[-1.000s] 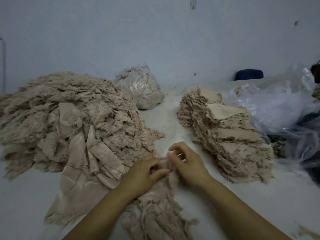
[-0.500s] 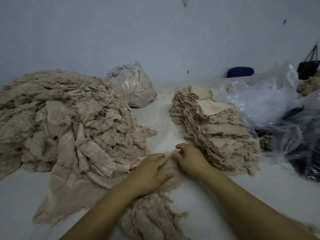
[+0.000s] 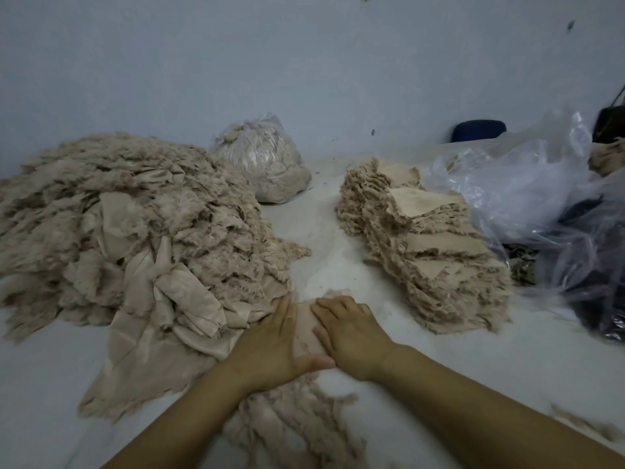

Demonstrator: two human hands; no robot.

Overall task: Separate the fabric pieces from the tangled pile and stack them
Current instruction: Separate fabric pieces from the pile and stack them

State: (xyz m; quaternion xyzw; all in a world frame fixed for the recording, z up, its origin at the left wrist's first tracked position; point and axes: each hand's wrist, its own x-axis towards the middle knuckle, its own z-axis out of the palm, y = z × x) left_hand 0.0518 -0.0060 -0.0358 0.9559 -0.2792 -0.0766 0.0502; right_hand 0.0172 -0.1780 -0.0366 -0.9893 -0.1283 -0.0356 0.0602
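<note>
At center frame your left hand (image 3: 270,346) and right hand (image 3: 351,336) press one fabric piece (image 3: 306,328) flat with straight fingers; the stack (image 3: 429,252) at right is tall, yet the tangled pile (image 3: 128,225) at left remains far larger.

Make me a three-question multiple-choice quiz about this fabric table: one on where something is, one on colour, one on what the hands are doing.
1. Where is the neat stack?
A. right of the hands
B. left of the hands
C. on the floor

2. What colour is the tangled pile?
A. blue
B. beige
C. black

3. What are the left hand and right hand doing?
A. hanging idle
B. lifting a bag
C. pressing flat on a fabric piece

Answers: 1 A, the stack lies right of both hands. 2 B, all cloth is beige. 3 C, straight fingers lie on the piece.
</note>
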